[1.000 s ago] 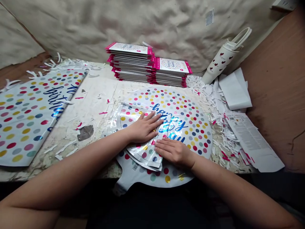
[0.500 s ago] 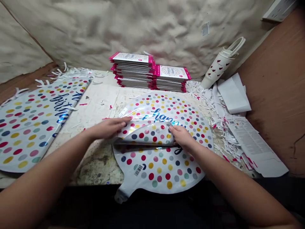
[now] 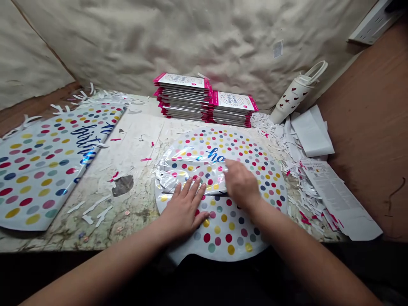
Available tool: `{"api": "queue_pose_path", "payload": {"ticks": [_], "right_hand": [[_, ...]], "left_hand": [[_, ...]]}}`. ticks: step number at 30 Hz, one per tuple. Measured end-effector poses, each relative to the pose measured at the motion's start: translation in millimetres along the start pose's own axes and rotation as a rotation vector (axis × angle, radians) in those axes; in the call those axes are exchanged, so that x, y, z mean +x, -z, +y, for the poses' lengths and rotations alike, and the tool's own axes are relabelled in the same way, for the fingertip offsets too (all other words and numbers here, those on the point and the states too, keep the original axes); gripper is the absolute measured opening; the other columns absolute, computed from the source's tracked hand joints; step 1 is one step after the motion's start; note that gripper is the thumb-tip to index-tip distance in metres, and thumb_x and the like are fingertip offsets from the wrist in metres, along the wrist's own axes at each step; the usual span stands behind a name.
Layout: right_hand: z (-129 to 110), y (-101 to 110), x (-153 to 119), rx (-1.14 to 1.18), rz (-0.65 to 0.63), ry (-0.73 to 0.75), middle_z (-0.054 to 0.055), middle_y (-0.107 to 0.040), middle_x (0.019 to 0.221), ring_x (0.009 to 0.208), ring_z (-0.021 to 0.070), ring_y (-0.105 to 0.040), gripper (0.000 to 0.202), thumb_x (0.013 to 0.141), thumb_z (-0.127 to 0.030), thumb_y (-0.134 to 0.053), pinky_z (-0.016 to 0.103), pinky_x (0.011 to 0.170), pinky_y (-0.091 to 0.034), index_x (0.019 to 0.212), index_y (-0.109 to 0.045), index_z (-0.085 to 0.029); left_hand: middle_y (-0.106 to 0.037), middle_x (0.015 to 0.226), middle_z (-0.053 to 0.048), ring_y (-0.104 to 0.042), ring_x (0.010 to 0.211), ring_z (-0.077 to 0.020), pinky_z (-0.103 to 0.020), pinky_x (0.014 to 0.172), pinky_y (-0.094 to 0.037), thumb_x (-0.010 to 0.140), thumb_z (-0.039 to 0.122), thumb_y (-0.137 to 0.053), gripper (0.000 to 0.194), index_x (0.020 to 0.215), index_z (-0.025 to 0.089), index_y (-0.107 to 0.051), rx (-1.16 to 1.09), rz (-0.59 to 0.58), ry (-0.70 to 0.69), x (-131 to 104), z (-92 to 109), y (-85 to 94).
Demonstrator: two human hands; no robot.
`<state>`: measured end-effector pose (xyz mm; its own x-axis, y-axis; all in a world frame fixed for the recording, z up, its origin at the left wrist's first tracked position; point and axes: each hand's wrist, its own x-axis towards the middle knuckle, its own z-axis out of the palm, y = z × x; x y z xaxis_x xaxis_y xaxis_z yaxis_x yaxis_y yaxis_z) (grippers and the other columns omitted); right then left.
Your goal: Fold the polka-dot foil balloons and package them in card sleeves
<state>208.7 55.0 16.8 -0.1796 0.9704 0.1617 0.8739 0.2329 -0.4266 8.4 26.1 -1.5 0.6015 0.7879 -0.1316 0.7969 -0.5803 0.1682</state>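
A white foil balloon with coloured dots point(image 3: 229, 229) lies flat at the table's front, with blue lettering partly showing. On top of it rests a foil balloon folded into a narrow strip point(image 3: 185, 166), its tail at the left end. My left hand point(image 3: 185, 208) presses flat with fingers spread over the strip's lower edge and the balloon below. At the strip's right end, my right hand point(image 3: 241, 183) is closed like a fist against the foil, slightly blurred. Its fingertips are hidden, so I cannot tell what they grip.
Two stacks of pink-edged packets point(image 3: 185, 100) stand at the back. Dotted foil balloons point(image 3: 41, 170) lie at the left. A tilted white tumbler with hearts point(image 3: 290, 98), paper shreds point(image 3: 306, 191) and a printed card sheet point(image 3: 341, 197) occupy the right, beside a brown panel point(image 3: 376, 140).
The strip's flap has been folded down flat, and the tail now shows at its left end. My left hand moved right and down onto the foil; my right hand went from pinching to a fist.
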Motion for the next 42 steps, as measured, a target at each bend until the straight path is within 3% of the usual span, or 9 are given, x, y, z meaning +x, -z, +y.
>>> {"api": "queue_pose_path", "payload": {"ticks": [3, 7, 14, 17, 20, 26, 33, 38, 42], "right_hand": [[-5, -9, -9, -0.156, -0.148, 0.247, 0.014, -0.032, 0.144, 0.134, 0.0287, -0.024, 0.063, 0.089, -0.052, -0.034, 0.049, 0.108, -0.019, 0.138, -0.032, -0.012], [9, -3, -17, -0.259, -0.294, -0.037, 0.020, -0.021, 0.147, 0.135, 0.0335, -0.018, 0.087, 0.080, -0.066, -0.036, 0.054, 0.107, -0.020, 0.141, -0.023, -0.005], [-1, 9, -36, -0.372, -0.038, 0.497, 0.019, -0.060, 0.116, 0.115, 0.0292, -0.051, 0.032, 0.087, -0.008, -0.038, 0.054, 0.099, -0.035, 0.112, -0.058, -0.011], [-16, 11, -48, -0.285, 0.109, 0.644, 0.014, -0.069, 0.089, 0.096, 0.0246, -0.063, 0.026, 0.088, -0.007, -0.039, 0.051, 0.098, -0.040, 0.094, -0.064, -0.010], [-12, 17, -70, -0.068, 0.201, 0.823, 0.010, -0.065, 0.110, 0.116, 0.0233, -0.052, 0.028, 0.086, -0.012, -0.047, 0.047, 0.105, -0.035, 0.111, -0.057, -0.017], [44, 18, -95, 0.062, 0.166, 0.194, 0.015, -0.018, 0.149, 0.136, 0.0276, -0.019, 0.083, 0.081, -0.024, -0.055, 0.049, 0.106, -0.033, 0.145, -0.002, -0.018], [41, 18, -89, -0.023, -0.090, 0.832, 0.008, -0.058, 0.123, 0.122, 0.0204, -0.047, 0.042, 0.087, -0.008, -0.044, 0.042, 0.103, -0.038, 0.128, -0.046, -0.020], [38, 25, -80, 0.379, -0.300, 0.481, 0.005, -0.068, 0.106, 0.098, 0.0177, -0.064, 0.024, 0.083, -0.017, -0.053, 0.031, 0.089, -0.050, 0.105, -0.064, -0.019], [39, 26, -48, 0.593, -0.373, -0.192, 0.002, -0.071, 0.076, 0.069, 0.0172, -0.067, 0.016, 0.084, -0.022, -0.050, 0.029, 0.065, -0.055, 0.085, -0.065, -0.017]], "left_hand": [[-0.015, 0.149, -0.015, -0.010, 0.136, -0.0352, -0.057, 0.105, -0.016, 0.086, 0.060, -0.030, 0.073, 0.142, 0.015, -0.023, -0.012, 0.013, -0.024, -1, -4, 2.4], [-0.014, 0.149, -0.013, -0.009, 0.137, -0.0344, -0.057, 0.105, -0.016, 0.086, 0.058, -0.032, 0.070, 0.143, 0.018, -0.021, -0.024, 0.001, -0.026, -2, -1, 4.8], [-0.018, 0.148, -0.012, -0.016, 0.135, -0.0349, -0.056, 0.105, -0.019, 0.086, 0.054, -0.035, 0.066, 0.142, 0.021, -0.024, -0.009, -0.062, -0.036, 1, 1, 18.9], [-0.033, 0.143, -0.015, -0.029, 0.132, -0.0328, -0.050, 0.105, -0.027, 0.085, 0.037, -0.043, 0.059, 0.138, 0.014, -0.035, 0.026, -0.035, 0.010, 3, 6, 24.6], [-0.040, 0.139, -0.015, -0.036, 0.129, -0.0267, -0.040, 0.105, -0.032, 0.080, 0.014, -0.043, 0.054, 0.134, 0.011, -0.041, 0.011, -0.041, 0.023, 2, 7, 22.5], [-0.026, 0.147, -0.004, -0.025, 0.133, -0.0292, -0.043, 0.104, -0.033, 0.084, 0.024, -0.049, 0.057, 0.138, 0.035, -0.032, -0.194, -0.058, -0.260, 1, 4, 7.7], [-0.026, 0.146, -0.012, -0.019, 0.135, -0.0302, -0.047, 0.108, -0.027, 0.082, 0.020, -0.049, 0.060, 0.139, 0.019, -0.032, -0.119, -0.020, -0.506, -4, 6, -0.6], [-0.061, 0.118, -0.010, -0.052, 0.114, -0.0238, -0.040, 0.099, -0.041, 0.088, 0.021, -0.038, 0.036, 0.117, 0.021, -0.059, -0.346, 0.123, -0.409, -16, -3, 2.4], [-0.065, 0.069, -0.001, -0.063, 0.065, -0.0154, -0.025, 0.061, -0.052, 0.083, 0.037, -0.048, 0.024, 0.075, 0.020, -0.063, -0.891, -0.127, 0.219, 11, -3, 29.3]]}}
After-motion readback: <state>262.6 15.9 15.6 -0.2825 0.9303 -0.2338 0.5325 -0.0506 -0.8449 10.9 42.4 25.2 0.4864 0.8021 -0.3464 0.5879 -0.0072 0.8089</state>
